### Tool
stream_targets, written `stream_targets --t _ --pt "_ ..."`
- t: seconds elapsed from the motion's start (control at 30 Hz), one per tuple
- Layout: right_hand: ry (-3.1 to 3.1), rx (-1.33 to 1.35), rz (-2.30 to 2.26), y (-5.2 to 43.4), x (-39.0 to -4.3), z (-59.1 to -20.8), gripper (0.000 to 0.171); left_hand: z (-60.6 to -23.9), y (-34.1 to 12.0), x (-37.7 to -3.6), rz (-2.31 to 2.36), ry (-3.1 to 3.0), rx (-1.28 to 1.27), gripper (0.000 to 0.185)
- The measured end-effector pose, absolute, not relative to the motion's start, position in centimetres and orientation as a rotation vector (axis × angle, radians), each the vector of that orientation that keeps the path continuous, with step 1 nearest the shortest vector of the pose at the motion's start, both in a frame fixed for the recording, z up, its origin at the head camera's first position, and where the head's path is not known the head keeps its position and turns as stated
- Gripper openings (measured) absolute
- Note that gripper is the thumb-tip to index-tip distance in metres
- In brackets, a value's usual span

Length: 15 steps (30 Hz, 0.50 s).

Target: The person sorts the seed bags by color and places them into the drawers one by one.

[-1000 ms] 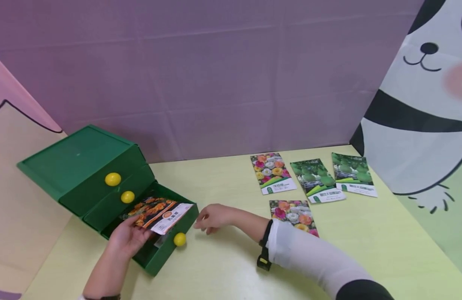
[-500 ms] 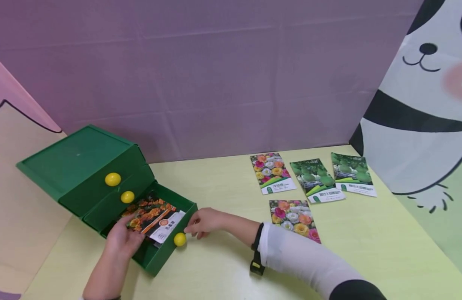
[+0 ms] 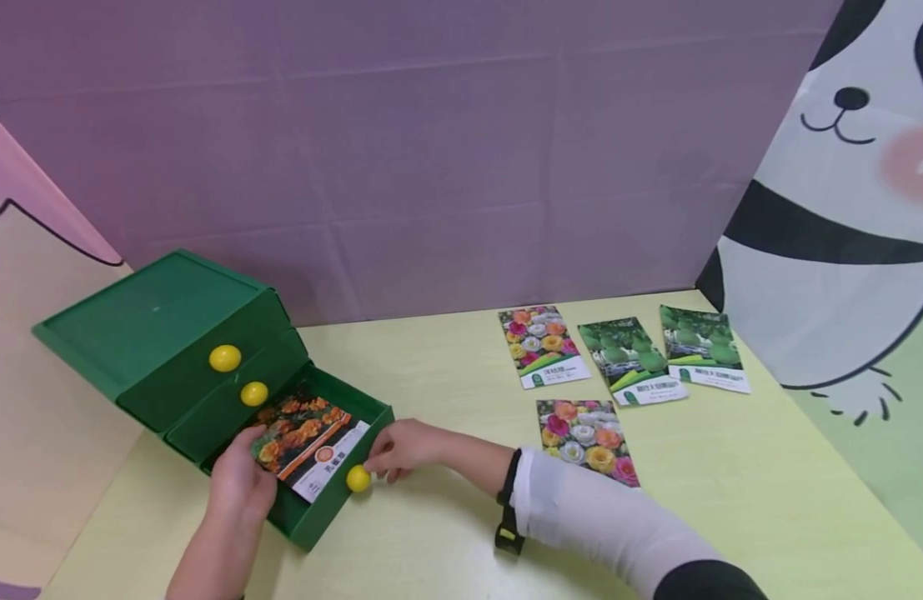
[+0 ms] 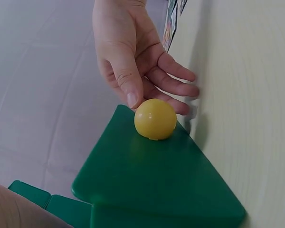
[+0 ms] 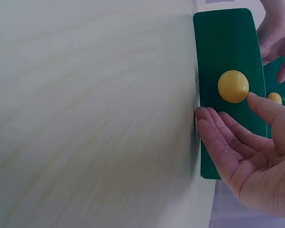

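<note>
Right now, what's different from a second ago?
The orange-flower packet went lower into the open drawer. The right hand moved left, right up to the yellow knob. I can't tell if the left hand let go. The green box and four other packets stayed put.

The orange-flowered seed packet (image 3: 307, 437), which a second earlier was tilted up with its white end overlapping the front rim of the lowest green drawer (image 3: 329, 515), had come down inside the drawer walls — and the left hand (image 3: 239, 475) had shifted slightly back toward the drawer's near side. The right hand (image 3: 408, 447) had moved left to the yellow knob (image 3: 358, 478), thumb at its edge — its white sleeve (image 3: 604, 517) following and uncovering more of the nearer mixed-flower packet (image 3: 581, 429).
</note>
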State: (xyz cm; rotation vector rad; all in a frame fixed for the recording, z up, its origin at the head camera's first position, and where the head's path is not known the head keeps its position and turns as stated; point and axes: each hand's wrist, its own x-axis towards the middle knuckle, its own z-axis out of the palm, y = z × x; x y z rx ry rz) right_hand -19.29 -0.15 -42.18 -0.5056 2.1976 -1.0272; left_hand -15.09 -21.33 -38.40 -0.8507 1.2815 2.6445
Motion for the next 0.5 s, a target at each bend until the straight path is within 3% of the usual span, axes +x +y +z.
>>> stream_targets --t 0.5 --pt "2.211 -0.539 -1.008 -0.81 -18.43 -41.95 0.027 -38.17 -21.02 -14.55 2.565 1.300 -0.835 0.076"
